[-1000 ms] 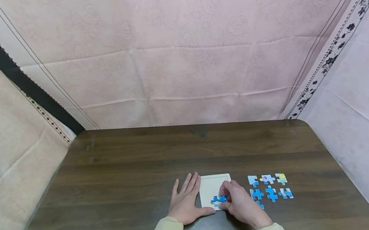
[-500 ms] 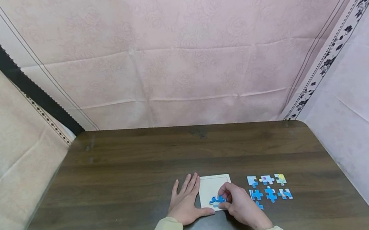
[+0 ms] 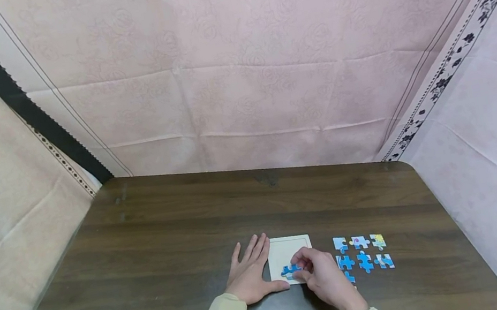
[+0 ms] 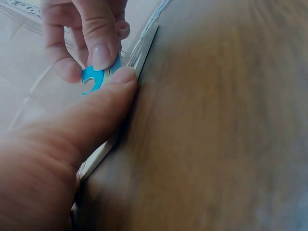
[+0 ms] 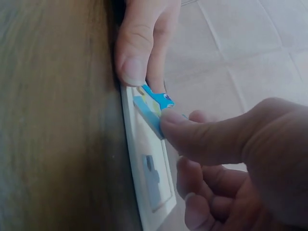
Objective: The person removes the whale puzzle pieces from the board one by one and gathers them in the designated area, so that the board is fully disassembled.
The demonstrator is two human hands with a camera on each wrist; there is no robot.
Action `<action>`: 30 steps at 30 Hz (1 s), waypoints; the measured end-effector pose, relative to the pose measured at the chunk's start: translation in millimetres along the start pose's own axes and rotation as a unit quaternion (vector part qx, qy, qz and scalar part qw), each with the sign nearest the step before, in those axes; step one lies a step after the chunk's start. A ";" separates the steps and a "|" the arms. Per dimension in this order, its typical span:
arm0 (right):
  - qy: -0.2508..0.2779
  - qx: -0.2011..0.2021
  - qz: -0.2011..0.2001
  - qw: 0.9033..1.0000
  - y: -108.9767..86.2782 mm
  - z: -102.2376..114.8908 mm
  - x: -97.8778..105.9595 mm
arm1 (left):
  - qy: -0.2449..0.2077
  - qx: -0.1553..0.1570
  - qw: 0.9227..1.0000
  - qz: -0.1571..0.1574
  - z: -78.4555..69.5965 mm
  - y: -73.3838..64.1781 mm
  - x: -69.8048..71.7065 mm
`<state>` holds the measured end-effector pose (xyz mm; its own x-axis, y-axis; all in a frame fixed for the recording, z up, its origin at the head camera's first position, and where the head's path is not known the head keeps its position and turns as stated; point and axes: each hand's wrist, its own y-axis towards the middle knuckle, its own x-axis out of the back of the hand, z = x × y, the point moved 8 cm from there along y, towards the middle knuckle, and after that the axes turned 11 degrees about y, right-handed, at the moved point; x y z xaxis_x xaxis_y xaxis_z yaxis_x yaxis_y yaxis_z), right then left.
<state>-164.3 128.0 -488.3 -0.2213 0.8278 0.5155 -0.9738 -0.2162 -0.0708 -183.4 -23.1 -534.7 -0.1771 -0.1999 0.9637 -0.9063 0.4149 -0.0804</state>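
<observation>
A white square puzzle tray (image 3: 287, 246) lies near the front of the table. My left hand (image 3: 251, 272) is spread flat along its left side, the thumb (image 4: 98, 113) extended along the near edge. Low over the tray, my right hand (image 3: 324, 277) pinches a blue puzzle piece (image 3: 289, 270) between thumb and fingers. In the right wrist view the piece (image 5: 155, 103) is tilted at the tray's near end, close to the left thumb. The left wrist view shows the piece's blue notched edge (image 4: 91, 79) sticking out beneath the right fingers.
Several loose puzzle pieces (image 3: 365, 261), blue with white and yellow parts, lie in rows right of the tray. The brown wooden table (image 3: 147, 257) extends around them. Pale patterned cloth (image 3: 235, 70) hangs behind the table and at both sides.
The right hand has shifted slightly left with the blue puzzle piece, which sits a little closer to the left thumb. The left hand keeps its place.
</observation>
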 end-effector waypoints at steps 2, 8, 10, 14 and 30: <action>-0.004 -0.006 -0.004 1.000 -0.7 0.5 1.2 | 0.004 0.002 1.000 0.002 -0.2 0.1 0.2; 0.005 -0.022 0.001 1.000 -3.0 -2.8 2.1 | 0.002 0.000 1.000 0.002 -0.7 0.2 1.0; 0.013 -0.020 -0.002 1.000 -3.9 -3.1 3.2 | -0.002 -0.003 1.000 0.001 -0.8 0.0 1.2; 0.022 -0.022 -0.015 0.999 -5.1 -3.2 6.9 | -0.006 -0.005 1.000 -0.002 -0.7 -0.1 0.9; 0.021 -0.034 -0.037 0.998 -9.5 -7.7 19.8 | -0.024 -0.006 1.000 -0.014 2.0 1.9 -4.4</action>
<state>-159.8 150.4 -483.9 -0.1490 0.8618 0.4849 -0.9886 -0.1186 -0.0930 -185.1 -23.2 -539.6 -0.1703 -0.2531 0.9523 -0.9066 0.4189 -0.0508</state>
